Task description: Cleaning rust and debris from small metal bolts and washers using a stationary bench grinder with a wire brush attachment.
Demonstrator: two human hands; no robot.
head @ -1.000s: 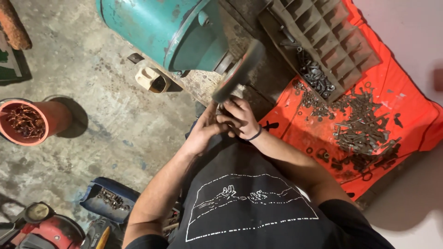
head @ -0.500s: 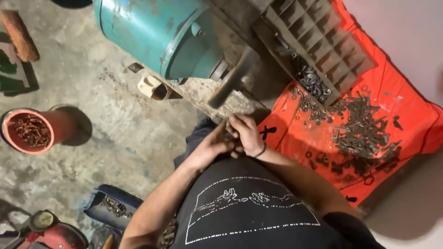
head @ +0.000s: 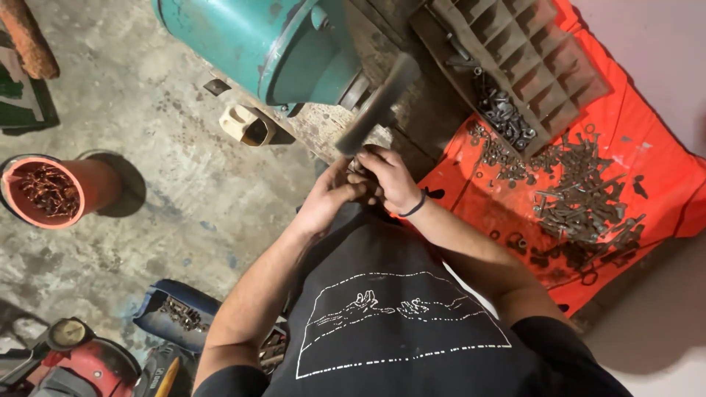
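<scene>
My left hand [head: 329,197] and my right hand [head: 393,180], which wears a dark wristband, are pressed together just below a blurred grey wheel [head: 379,103]. That wheel sits on the shaft of a teal motor [head: 250,44]. Both hands pinch a small dark metal piece [head: 358,169] against the wheel's lower edge. My fingers hide most of the piece, so I cannot tell its shape. My dark shirt with a white line drawing [head: 397,323] fills the lower middle of the view.
An orange cloth [head: 662,184] on the right carries a heap of bolts and washers [head: 581,195] and a grey compartment tray [head: 529,51]. An orange bucket of rusty parts [head: 48,191] stands at left. A blue tub [head: 176,312] and red tool [head: 73,360] lie bottom left.
The view has drifted slightly, so the bucket and motor sit differently in the frame. Both hands stay together at the wheel's lower edge, holding the small piece.
</scene>
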